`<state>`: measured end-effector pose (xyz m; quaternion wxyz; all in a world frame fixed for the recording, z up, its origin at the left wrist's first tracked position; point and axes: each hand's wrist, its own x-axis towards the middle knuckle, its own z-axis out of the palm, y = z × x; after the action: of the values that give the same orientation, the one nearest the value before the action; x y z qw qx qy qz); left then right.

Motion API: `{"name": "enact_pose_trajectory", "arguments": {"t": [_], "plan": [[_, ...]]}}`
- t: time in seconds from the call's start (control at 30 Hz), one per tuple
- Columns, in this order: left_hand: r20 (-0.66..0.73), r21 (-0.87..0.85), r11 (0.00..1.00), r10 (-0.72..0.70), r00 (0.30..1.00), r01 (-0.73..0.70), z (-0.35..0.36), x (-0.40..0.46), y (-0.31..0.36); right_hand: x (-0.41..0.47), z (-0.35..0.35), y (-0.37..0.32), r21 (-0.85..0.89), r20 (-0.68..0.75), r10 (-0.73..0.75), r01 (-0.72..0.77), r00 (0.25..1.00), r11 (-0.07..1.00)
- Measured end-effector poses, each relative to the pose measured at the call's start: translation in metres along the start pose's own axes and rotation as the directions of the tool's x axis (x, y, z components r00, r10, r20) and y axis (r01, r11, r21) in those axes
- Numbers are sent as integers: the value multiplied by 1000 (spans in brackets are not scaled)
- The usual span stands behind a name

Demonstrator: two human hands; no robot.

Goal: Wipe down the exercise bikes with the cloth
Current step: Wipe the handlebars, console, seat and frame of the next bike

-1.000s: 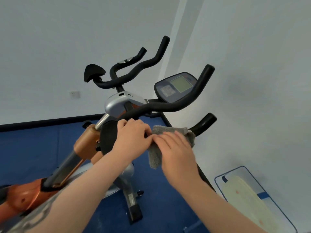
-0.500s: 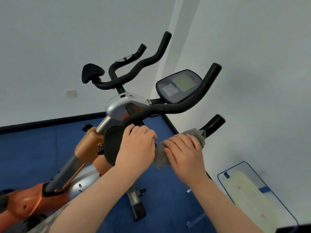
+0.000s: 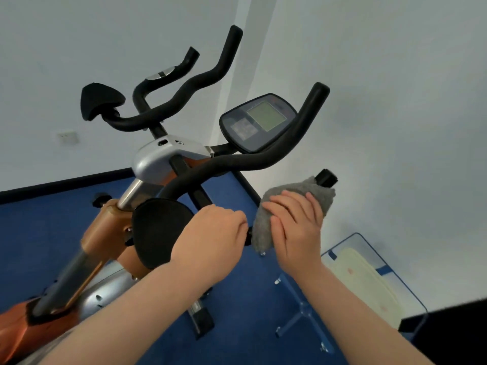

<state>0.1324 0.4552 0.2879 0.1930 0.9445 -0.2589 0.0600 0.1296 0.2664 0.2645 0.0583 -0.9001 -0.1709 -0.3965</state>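
Looking down from head height at an orange and silver exercise bike (image 3: 105,233) standing on blue floor (image 3: 47,222), in a corner of pale walls. Left hand (image 3: 210,241) curling around a black handlebar bar just right of a black elbow pad (image 3: 158,230), fingers wrapped tight. Right hand (image 3: 292,227) lying beside the left hand, fingers fairly straight and together, pressing a grey cloth (image 3: 266,225) around the lower right handlebar grip (image 3: 326,177) — only the grip's black tip showing above the cloth. Cloth draping down past the bar, its lower end hanging free between the two hands. Above the hands, a dark console (image 3: 258,122) with a greenish screen sitting behind a curved upper handlebar (image 3: 263,159). Right of the bike, near the wall — a blue-framed clear panel (image 3: 369,280) lying on the floor.
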Motion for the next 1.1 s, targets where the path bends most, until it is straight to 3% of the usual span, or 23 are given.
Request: {"name": "enact_pose_trajectory", "arguments": {"t": [0.07, 0.13, 0.27, 0.4, 0.43, 0.53, 0.57, 0.6, 0.67, 0.7, 0.73, 0.83, 0.87, 0.93, 1.03, 1.1], "plan": [[17, -35, 999, -14, 1000, 14, 3, 6, 7, 14, -10, 19, 21, 100, -276, 275, 956, 961], [15, -50, 998, -39, 999, 40, 9, 7, 12, 29, -23, 53, -39, 145, -398, 408, 906, 912], [-52, -66, 990, -131, 990, 128, 25, 7, 28, 20, -15, 57, -78, 5, -201, 200, 980, 977], [-268, -148, 967, -241, 933, 207, 39, 10, 38, 33, -24, 89, -123, 81, -483, 490, 872, 863], [-322, -158, 966, -248, 914, 207, 42, 10, 38, 35, -24, 94, -124, 61, -496, 500, 866, 857], [-425, -160, 963, -267, 865, 218, 52, 10, 40, 23, -10, 69, -25, -18, -283, 283, 959, 959], [-444, -155, 963, -269, 855, 222, 55, 10, 41, 16, -4, 61, -8, -34, -277, 276, 960, 961], [-454, -147, 964, -266, 850, 223, 56, 10, 41, 17, -4, 61, -19, -11, -360, 360, 933, 933], [-466, -129, 969, -249, 849, 213, 59, 10, 39, 34, -12, 85, -96, 51, -586, 588, 809, 803], [-474, -124, 970, -242, 847, 208, 59, 10, 38, 43, -15, 101, -141, 44, -646, 645, 762, 751], [-487, -117, 971, -239, 840, 208, 60, 10, 38, 48, -16, 110, -160, 17, -649, 642, 761, 750], [-535, -108, 967, -250, 807, 229, 64, 12, 40, 31, -5, 83, -22, -106, -365, 365, 925, 931], [-547, -112, 965, -260, 796, 238, 66, 13, 41, 20, 3, 69, 19, -127, -295, 300, 947, 954], [-561, -111, 960, -274, 781, 257, 70, 13, 41, 18, 4, 65, 10, -90, -419, 421, 904, 907], [-558, -105, 960, -273, 784, 259, 71, 12, 39, 48, -6, 111, -132, -88, -695, 683, 714, 718], [-576, -96, 959, -273, 771, 268, 73, 12, 39, 52, -5, 119, -114, -178, -636, 627, 751, 771]]}}
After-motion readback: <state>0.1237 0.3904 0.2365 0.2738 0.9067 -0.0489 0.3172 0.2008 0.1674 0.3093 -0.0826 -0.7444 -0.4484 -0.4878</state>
